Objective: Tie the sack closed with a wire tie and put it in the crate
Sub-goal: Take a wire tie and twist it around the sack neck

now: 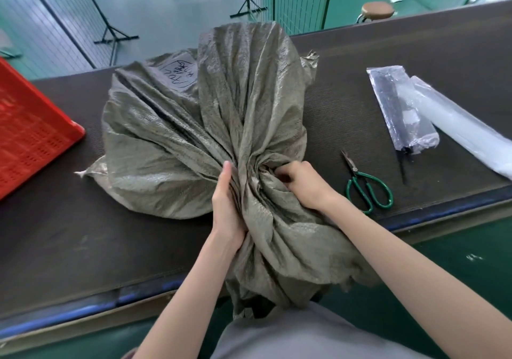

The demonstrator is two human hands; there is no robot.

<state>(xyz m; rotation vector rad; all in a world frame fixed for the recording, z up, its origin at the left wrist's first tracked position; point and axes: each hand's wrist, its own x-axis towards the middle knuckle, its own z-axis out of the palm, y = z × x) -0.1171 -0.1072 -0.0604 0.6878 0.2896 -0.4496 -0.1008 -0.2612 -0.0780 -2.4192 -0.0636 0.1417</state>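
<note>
A grey-green woven sack lies full on the dark table, its loose mouth gathered into a twisted neck that runs toward me over the table edge. My left hand lies along the left side of the neck, fingers wrapped under the cloth. From the right, my right hand pinches the gathered folds with closed fingers. No wire tie shows in either hand. The red crate stands at the table's left end.
Green-handled scissors lie right of the sack. Farther right are a clear plastic bag of dark ties and a white plastic roll. The table's blue front edge runs near me. A stool stands beyond the table.
</note>
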